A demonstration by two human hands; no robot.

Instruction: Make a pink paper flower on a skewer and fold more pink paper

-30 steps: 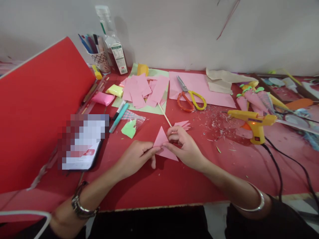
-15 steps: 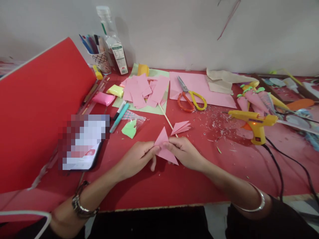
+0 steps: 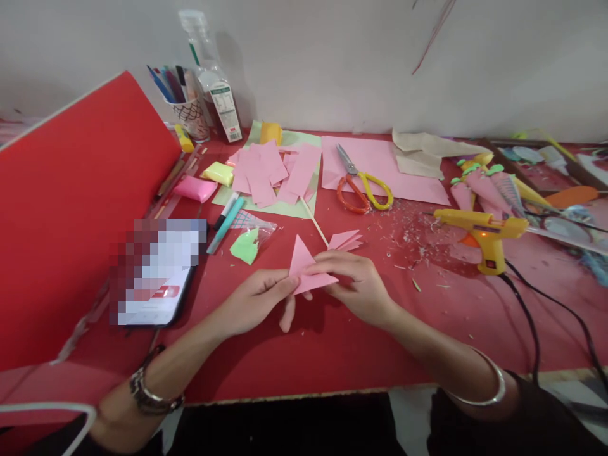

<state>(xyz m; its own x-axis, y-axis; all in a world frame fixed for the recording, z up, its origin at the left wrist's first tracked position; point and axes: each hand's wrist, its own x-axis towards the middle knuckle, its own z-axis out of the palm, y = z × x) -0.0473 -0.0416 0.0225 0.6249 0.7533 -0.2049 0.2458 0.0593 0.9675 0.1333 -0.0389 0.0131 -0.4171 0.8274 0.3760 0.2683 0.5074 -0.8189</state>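
Observation:
A folded piece of pink paper (image 3: 301,258) is held between both hands above the red table, its pointed corner facing away from me. My left hand (image 3: 266,297) pinches the lower left part, thumb on top and fingers underneath. My right hand (image 3: 355,278) is closed on the right side, its fingers lying over a folded flap. Just beyond the hands lie a pleated pink paper piece (image 3: 346,240) and a thin wooden stick (image 3: 313,220). Pink paper strips (image 3: 266,171) are piled farther back on a pale green sheet (image 3: 228,197).
Scissors (image 3: 354,180) rest partly on a pink sheet (image 3: 418,183). A yellow glue gun (image 3: 489,237) with a black cord stands at right. At left are a phone (image 3: 164,285), markers (image 3: 227,221) and a red board (image 3: 80,209). A bottle (image 3: 221,104) and pen cup (image 3: 189,117) stand behind.
The paper has turned, and its right side is now folded over into a flap. My right hand has shifted from a thumb-on-top hold to fingers laid over the paper.

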